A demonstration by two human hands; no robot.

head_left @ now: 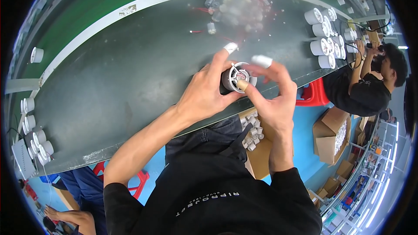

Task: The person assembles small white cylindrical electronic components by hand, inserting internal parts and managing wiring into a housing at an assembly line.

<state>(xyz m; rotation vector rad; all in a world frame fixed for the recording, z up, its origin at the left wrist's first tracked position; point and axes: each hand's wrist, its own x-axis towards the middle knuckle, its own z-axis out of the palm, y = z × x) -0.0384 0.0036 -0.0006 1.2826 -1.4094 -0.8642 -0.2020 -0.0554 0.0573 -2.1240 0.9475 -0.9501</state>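
Just over the table's near edge, my left hand is closed round a white cylindrical housing. Its open end is tilted up, showing a ring with spokes and a reddish wire inside. My right hand is at the right side of that opening. Its thumb, in a tan finger cover, touches the opening, while the other fingers are spread and blurred by motion. White covers wrap a fingertip on each hand. Beyond my hands lies a cloudy plastic bag of small parts, with a small motor-like part nearer me.
Stacked white housings stand on the dark table at the right; more housings are at the left. Below the edge sits a cardboard box of white parts. A red stool and co-worker are at right.
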